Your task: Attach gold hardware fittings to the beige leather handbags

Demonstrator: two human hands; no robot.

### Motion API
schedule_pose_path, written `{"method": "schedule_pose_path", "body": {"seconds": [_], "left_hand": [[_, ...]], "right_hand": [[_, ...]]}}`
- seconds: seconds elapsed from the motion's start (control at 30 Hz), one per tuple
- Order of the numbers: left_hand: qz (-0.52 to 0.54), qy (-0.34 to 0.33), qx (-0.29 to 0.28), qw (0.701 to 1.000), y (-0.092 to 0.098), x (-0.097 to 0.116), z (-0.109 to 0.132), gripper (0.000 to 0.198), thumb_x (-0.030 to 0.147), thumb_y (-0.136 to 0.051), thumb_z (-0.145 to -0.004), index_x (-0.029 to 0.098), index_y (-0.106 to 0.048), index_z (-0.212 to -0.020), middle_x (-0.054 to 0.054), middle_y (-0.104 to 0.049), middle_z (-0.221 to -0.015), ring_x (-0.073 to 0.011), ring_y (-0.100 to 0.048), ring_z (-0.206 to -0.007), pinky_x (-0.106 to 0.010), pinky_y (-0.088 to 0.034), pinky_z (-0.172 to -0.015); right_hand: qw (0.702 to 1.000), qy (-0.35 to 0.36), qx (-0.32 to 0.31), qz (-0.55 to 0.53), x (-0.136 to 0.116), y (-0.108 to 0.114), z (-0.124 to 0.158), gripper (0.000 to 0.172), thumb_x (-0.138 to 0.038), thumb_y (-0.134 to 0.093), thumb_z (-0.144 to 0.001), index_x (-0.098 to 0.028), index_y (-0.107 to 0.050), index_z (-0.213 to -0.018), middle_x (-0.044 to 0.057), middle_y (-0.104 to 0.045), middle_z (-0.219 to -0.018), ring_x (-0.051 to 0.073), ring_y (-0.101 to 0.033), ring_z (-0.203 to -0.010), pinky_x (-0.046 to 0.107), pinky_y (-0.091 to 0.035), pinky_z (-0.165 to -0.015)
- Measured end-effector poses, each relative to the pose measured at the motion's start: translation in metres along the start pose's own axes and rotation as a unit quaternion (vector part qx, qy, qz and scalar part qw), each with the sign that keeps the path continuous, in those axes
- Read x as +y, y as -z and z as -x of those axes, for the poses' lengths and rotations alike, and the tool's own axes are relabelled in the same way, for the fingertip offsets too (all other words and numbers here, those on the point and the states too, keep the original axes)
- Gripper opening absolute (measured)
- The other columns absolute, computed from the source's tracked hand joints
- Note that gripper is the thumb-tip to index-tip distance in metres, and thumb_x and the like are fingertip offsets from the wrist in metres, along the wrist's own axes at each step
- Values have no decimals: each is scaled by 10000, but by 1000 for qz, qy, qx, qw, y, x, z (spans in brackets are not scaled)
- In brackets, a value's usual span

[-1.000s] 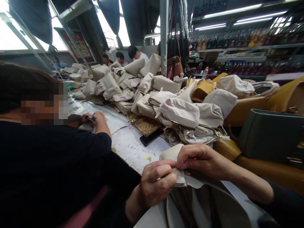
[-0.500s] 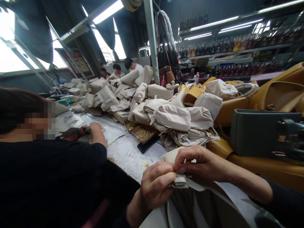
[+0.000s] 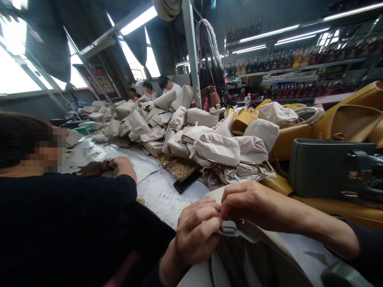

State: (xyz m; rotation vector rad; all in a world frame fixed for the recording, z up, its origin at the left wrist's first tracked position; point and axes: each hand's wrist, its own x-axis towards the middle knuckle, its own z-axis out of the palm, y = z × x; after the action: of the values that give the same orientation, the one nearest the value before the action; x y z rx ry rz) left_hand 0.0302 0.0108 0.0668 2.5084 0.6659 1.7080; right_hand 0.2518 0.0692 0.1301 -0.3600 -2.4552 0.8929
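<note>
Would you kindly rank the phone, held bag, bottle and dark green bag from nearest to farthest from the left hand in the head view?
From the left hand:
1. Held bag: in its grip.
2. Phone: ahead, on the table.
3. Dark green bag: off to the right.
4. Bottle: far in the background.

Dark green handbag (image 3: 317,167) among mustard bags (image 3: 347,119) — orange-capped bottle (image 3: 247,101) and metal post (image 3: 192,59) beyond

Front: bag (image 3: 229,261), in left hand (image 3: 197,231), right hand (image 3: 254,201) beside it. Beyond, on table (image 3: 161,199): phone (image 3: 183,185), just before tray (image 3: 188,173) of studs (image 3: 181,167); bag heap (image 3: 214,147) behind. Left: co-worker (image 3: 68,215). Right: handbag (image 3: 320,169) atop further bags (image 3: 333,204). Rear right: shelves (image 3: 329,64).
</note>
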Motion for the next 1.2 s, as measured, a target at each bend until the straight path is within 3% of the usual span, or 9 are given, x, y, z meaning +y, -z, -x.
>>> {"method": "schedule_pose_path", "body": {"seconds": [0.17,0.33,0.5,0.6,0.77,0.87,0.97,1.03,1.2], "left_hand": [[32,11,-20,999,6,-13,-23,217,67,-686,-898,181,-672,-1082,-63,-744,-1003,-195,-762,-984,-315,-649,-875],[117,23,-24,993,5,-30,-36,311,27,-719,-866,187,-697,-1133,-83,-749,-1056,-208,-761,-997,-325,-645,-876],[94,25,-21,995,1,-30,-41,290,20,-716,-860,181,-701,-1100,-79,-751,-1063,-167,-755,-934,-277,-634,-841],[69,11,0,998,-1,-26,-45,272,32,-732,-850,199,-691,-1060,-54,-743,-1045,-154,-745,-916,-266,-628,-821],[26,3,2,1000,-5,-22,-48,196,87,-737,-852,191,-657,-998,-42,-684,-1018,-142,-705,-899,-251,-606,-797],[19,18,12,1000,-8,-25,-43,206,66,-719,-842,196,-617,-965,-25,-646,-991,-129,-673,-866,-240,-596,-766],[32,40,14,999,-9,-28,-36,258,26,-713,-826,205,-582,-958,-20,-636,-989,-136,-676,-869,-259,-605,-768],[39,54,13,998,-9,-30,-32,284,15,-724,-814,211,-566,-946,-21,-636,-994,-147,-691,-882,-276,-613,-780],[36,93,21,995,-8,-34,-22,311,15,-746,-797,217,-540,-911,-10,-631,-973,-155,-701,-876,-291,-614,-782]], "right_hand": [[998,-16,46,39,5,6,0,165,-235,-562,-1048,-178,-691,-962,45,-696,-884,124,-635,-758,217,-470,-683],[993,-5,67,98,13,12,-3,192,-301,-554,-1058,-180,-672,-965,37,-664,-864,126,-602,-732,232,-437,-663],[982,28,113,152,17,6,-5,303,-338,-474,-1086,-174,-615,-874,13,-553,-790,126,-502,-687,246,-365,-624],[983,25,106,151,15,7,-8,362,-364,-443,-1092,-174,-580,-815,5,-517,-788,129,-460,-699,256,-342,-638],[997,-76,25,21,15,12,-12,572,-543,-413,-1074,-179,-441,-634,-55,-372,-623,84,-357,-561,247,-264,-542],[990,-131,47,17,18,6,-12,645,-613,-416,-1050,-176,-399,-575,-62,-320,-569,73,-292,-514,258,-214,-505],[983,-103,125,84,22,-2,-10,645,-654,-397,-1040,-170,-493,-625,-32,-449,-632,95,-400,-573,253,-280,-559],[981,-72,160,86,23,-6,-7,588,-652,-398,-1041,-167,-603,-778,11,-570,-765,129,-511,-675,249,-360,-624],[990,8,142,-19,25,-4,1,361,-449,-486,-1076,-166,-707,-1105,77,-678,-956,162,-637,-847,259,-483,-768]]}}
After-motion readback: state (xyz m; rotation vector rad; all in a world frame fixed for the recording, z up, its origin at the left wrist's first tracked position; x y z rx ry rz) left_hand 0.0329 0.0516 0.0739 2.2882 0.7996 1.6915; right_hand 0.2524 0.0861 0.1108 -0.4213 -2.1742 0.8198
